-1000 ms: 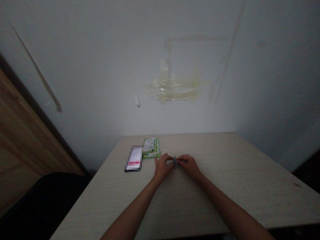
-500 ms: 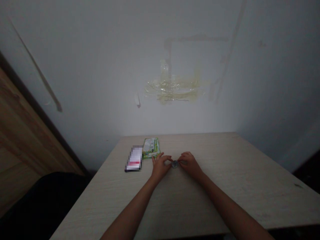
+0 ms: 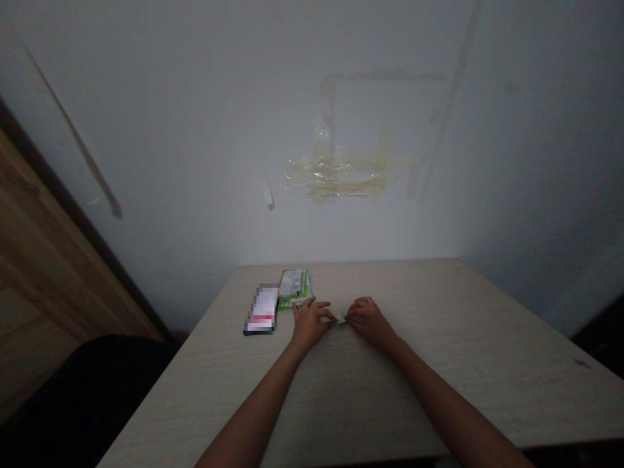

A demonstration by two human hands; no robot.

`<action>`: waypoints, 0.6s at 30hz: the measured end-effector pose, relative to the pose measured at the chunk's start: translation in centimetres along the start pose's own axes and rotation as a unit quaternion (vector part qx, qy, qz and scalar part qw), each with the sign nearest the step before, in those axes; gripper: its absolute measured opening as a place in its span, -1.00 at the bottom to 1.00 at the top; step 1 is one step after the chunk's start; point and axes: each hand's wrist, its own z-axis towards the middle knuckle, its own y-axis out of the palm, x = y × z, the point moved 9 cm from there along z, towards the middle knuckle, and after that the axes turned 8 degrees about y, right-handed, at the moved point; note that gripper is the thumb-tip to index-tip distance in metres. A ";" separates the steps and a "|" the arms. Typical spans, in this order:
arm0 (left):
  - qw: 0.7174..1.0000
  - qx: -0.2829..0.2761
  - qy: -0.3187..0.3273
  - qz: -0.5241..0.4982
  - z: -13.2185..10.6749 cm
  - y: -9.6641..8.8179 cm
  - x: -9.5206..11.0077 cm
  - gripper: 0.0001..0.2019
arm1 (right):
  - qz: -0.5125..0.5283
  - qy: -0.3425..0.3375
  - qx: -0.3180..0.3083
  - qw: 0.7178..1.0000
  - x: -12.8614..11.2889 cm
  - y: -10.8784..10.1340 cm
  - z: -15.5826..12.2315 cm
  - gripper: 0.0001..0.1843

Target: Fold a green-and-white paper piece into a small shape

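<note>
Both of my hands rest on a pale wooden table (image 3: 439, 364), near its far middle. My left hand (image 3: 308, 320) and my right hand (image 3: 368, 318) pinch a small greyish folded piece (image 3: 340, 318) between their fingertips, low against the tabletop. What the piece is made of I cannot make out; it looks like folded paper or foil. The fingers of both hands are curled together on it.
A green and white packet (image 3: 294, 287) lies just beyond my left hand. To its left lies a blurred-out flat object with a dark edge (image 3: 262, 310). A white wall with old tape marks (image 3: 336, 172) stands behind the table. A wooden panel (image 3: 39, 273) is at the left.
The small piece stood upright between my fingers a second ago; now it lies lower and flatter on the table. My left hand has shifted slightly to the left.
</note>
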 end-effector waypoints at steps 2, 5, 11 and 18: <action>1.000 -0.006 0.002 0.012 0.0 -0.1 -0.1 -0.86 | 0.001 0.000 -0.001 1.000 -0.1 0.0 -0.1 -0.84; 0.999 -0.023 0.001 0.033 -0.1 0.0 -0.1 -0.89 | -0.004 -0.002 -0.007 1.000 0.0 0.2 -0.1 -0.81; 0.998 -0.038 -0.020 0.038 -0.2 0.4 -0.4 -0.89 | -0.010 0.014 0.001 1.000 0.7 0.6 -0.1 -0.88; 0.998 -0.035 -0.032 0.048 -0.4 0.5 0.1 -0.89 | -0.033 0.054 0.019 0.998 1.3 1.0 -0.1 -0.91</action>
